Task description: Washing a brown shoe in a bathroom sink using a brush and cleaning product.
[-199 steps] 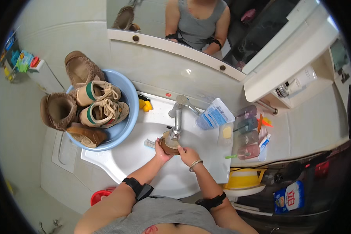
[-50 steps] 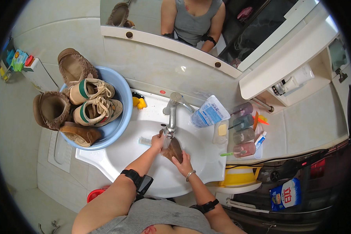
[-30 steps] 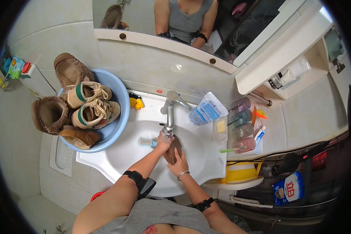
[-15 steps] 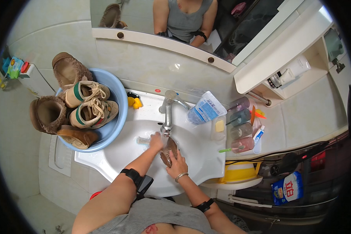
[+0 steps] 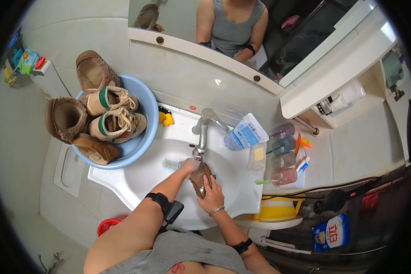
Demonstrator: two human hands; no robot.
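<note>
A wet brown shoe [image 5: 200, 181] is under the faucet [image 5: 202, 140] in the white sink [image 5: 141, 176]. My right hand [image 5: 212, 196] is closed on its near right side, with the fingers laid over it. At its far left side, just below the spout, my left hand [image 5: 189, 166] touches the shoe in the running water. Water and the spout hide the fingers of that hand. A light blue scrub brush [image 5: 171, 164], bristles up, lies in the basin to the left of my left hand.
A blue basin [image 5: 151, 118] piled with brown fleece-lined shoes and beige lace-up sneakers [image 5: 118, 124] stands at the left. To the right are a blue-white pouch [image 5: 246, 132], a soap bar [image 5: 259, 154] and several tinted cups [image 5: 284, 160]. A mirror [image 5: 242, 32] hangs behind.
My left hand has moved in from beside the shoe against its far end. My right hand still holds the shoe, fingers shifted a little. The whole view has shifted slightly.
</note>
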